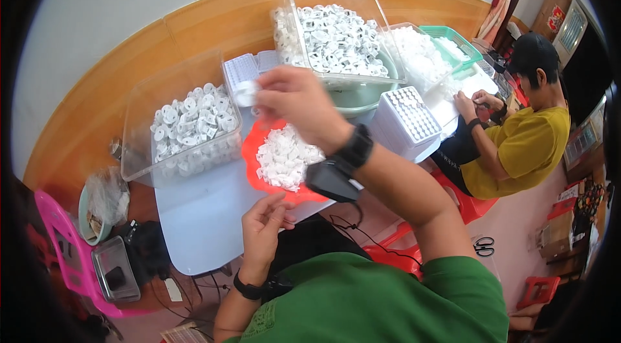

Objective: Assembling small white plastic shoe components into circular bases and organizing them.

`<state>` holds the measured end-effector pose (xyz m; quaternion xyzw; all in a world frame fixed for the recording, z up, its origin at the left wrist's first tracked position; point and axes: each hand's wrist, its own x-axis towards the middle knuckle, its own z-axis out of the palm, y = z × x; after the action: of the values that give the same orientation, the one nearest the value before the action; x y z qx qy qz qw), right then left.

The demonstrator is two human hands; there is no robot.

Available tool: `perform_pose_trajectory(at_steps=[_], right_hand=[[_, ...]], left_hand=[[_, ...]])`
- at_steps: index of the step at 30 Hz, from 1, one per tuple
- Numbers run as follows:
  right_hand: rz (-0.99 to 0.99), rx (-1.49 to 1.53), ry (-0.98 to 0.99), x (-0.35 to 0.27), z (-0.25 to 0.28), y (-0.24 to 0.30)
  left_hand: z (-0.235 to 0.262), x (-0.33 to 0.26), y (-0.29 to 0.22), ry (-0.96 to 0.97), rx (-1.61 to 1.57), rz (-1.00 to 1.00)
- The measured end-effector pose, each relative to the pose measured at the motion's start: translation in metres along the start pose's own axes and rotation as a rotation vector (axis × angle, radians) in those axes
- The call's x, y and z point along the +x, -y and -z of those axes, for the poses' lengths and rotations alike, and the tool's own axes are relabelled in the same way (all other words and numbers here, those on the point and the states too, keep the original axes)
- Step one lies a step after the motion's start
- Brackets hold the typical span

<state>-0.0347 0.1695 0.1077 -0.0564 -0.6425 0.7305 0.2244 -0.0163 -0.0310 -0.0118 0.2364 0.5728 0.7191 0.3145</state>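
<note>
Right hand [294, 100] pinches a small white plastic piece [246, 92] over the clear bin [139, 149] — left hand [262, 226] curled, grip unclear

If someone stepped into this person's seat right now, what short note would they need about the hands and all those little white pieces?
Right hand: raised and blurred over the table, holding a small white plastic piece near the clear plastic bin on the left.
Left hand: low by the table edge, fingers curled; I cannot tell whether it holds anything.
Things: loose white pieces heaped on the red tray; the left bin is partly filled with round white parts; a second clear bin behind is fuller.
Done: many parts already lie in both bins.
Left: the heap on the red tray.
A person in a yellow shirt works at the far end.
</note>
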Motion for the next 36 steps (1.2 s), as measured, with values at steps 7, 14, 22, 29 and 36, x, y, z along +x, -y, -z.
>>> perform_pose_trajectory(at_steps=[7,14,22,29,36], right_hand=[[0.549,-0.438,-0.206,0.069,0.024,0.022],[0.203,-1.614,-0.152,0.133,0.158,0.02],[0.088,-1.516,0.118,0.158,0.168,0.006],[0.016,-1.45,0.008,0.145,0.162,0.033],[-0.007,-0.273,0.039,0.051,0.137,0.075]], left_hand=[[0.028,0.0,0.001,-0.097,-0.047,0.031],[0.025,0.004,0.005,-0.072,-0.068,0.064],[0.026,0.01,0.006,-0.089,-0.038,0.07],[0.018,0.014,0.002,-0.042,-0.029,0.06],[0.018,0.012,-0.002,-0.013,-0.032,0.064]])
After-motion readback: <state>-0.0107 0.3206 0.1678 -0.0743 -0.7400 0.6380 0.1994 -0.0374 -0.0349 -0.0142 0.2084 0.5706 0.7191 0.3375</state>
